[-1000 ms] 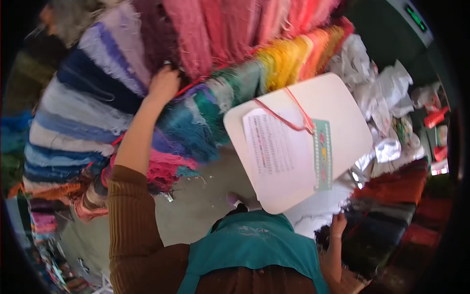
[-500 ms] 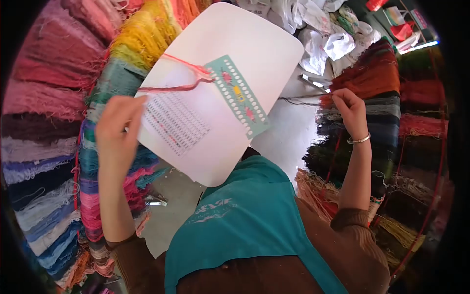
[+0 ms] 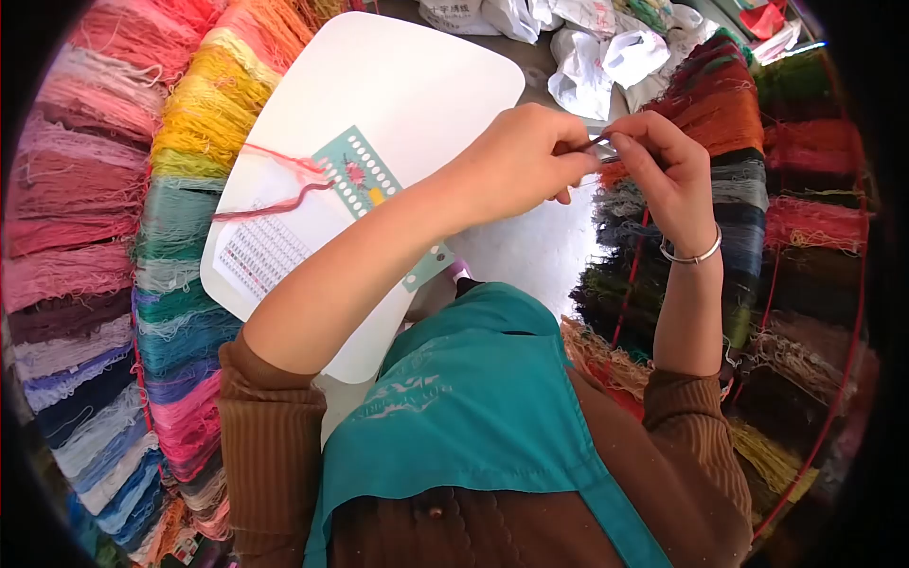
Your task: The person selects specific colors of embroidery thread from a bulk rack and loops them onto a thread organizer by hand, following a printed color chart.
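My left hand [image 3: 535, 156] reaches across to the right, its fingers pinched on a dark thread [image 3: 595, 142]. Opposite it, my right hand [image 3: 668, 170] pinches the same thread, and the fingertips of both hands nearly meet. Under my left forearm lies a green card [image 3: 355, 175] with rows of punched holes and a flower print, partly covered by the arm. Pink thread [image 3: 284, 156] and dark red thread [image 3: 275, 208] run from holes at the card's upper left end. A printed sheet [image 3: 260, 248] with rows of symbols lies beneath them.
The white tabletop [image 3: 426, 76] carries the card and sheet. Bundles of coloured thread hang at left [image 3: 194, 189] and more thread bundles [image 3: 705, 123] at right. White plastic bags [image 3: 582, 76] are heaped at the back.
My left hand has moved from the tabletop's left side across to my right hand and now pinches the dark thread. The tabletop and card appear further left in view.
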Available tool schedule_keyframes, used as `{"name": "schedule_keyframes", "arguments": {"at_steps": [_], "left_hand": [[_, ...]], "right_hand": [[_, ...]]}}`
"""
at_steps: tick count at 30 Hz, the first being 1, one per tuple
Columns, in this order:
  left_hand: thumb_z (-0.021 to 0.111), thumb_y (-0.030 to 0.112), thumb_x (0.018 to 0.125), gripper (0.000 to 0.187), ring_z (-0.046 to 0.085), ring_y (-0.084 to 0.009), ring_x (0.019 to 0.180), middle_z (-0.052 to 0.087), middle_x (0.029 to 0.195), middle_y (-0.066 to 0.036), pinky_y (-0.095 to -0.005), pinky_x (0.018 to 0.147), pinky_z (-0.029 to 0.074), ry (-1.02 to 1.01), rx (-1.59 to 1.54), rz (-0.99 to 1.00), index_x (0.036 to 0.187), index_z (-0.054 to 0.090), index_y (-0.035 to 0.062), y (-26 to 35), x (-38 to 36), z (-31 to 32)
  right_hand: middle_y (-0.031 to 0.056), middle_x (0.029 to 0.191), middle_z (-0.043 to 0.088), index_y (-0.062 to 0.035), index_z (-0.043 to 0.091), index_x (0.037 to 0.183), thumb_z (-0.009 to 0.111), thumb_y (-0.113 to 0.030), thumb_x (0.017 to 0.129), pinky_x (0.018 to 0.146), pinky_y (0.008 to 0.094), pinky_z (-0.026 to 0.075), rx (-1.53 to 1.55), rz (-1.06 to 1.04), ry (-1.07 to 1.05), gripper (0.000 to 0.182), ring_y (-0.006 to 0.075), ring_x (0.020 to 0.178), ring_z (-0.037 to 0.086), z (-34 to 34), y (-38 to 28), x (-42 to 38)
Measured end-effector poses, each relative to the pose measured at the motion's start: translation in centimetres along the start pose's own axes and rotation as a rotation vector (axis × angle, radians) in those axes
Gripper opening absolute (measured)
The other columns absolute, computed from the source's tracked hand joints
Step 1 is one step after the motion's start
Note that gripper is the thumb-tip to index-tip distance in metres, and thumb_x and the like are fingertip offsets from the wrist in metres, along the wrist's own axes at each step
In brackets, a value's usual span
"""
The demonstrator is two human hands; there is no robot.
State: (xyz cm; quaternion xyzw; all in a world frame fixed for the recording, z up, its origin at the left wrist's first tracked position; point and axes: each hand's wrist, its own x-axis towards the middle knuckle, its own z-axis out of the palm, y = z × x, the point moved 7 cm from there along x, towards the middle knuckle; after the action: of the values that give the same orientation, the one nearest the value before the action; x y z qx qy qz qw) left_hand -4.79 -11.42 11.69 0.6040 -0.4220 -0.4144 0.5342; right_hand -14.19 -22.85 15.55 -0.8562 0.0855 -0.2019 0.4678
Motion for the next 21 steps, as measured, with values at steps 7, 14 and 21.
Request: {"name": "schedule_keyframes", "arguments": {"at_steps": [7, 14, 21], "left_hand": [[0.062, 0.02, 0.096, 0.02, 0.056, -0.0093, 0.055, 0.059, 0.068, -0.002, -0.0271, 0.052, 0.045, 0.025, 0.18, 0.029, 0.095, 0.063, -0.0003, 0.9, 1.5, 0.4], [0.061, 0.019, 0.094, 0.017, 0.06, -0.0183, 0.057, 0.062, 0.068, -0.009, -0.0336, 0.056, 0.048, 0.202, 0.467, 0.049, 0.094, 0.066, 0.0022, 1.1, 0.5, -1.4], [0.061, 0.018, 0.091, 0.016, 0.064, -0.0342, 0.073, 0.067, 0.077, -0.015, -0.0429, 0.067, 0.05, 0.255, 0.834, 0.021, 0.092, 0.069, 0.0048, 0.8, -0.7, -2.9]], "right_hand": [[-0.0049, 0.074, 0.057, 0.0006, 0.066, 0.1, 0.064, -0.009, 0.095, 0.057, 0.0196, 0.036, 0.253, 0.192, -0.108, 0.012, 0.0025, 0.065, 0.046, 0.4, 4.9, -1.2], [0.0091, 0.12, 0.064, -0.005, 0.066, 0.113, 0.068, -0.015, 0.086, 0.081, 0.0282, 0.046, -0.028, -0.051, -0.255, 0.029, 0.0151, 0.106, 0.059, 1.2, 4.6, 1.9], [0.0125, 0.138, 0.054, 0.0005, 0.046, 0.14, 0.066, -0.006, 0.085, 0.103, 0.034, 0.043, 0.621, -0.03, -0.503, 0.058, 0.021, 0.122, 0.056, 8.1, 3.4, 3.5]]}}
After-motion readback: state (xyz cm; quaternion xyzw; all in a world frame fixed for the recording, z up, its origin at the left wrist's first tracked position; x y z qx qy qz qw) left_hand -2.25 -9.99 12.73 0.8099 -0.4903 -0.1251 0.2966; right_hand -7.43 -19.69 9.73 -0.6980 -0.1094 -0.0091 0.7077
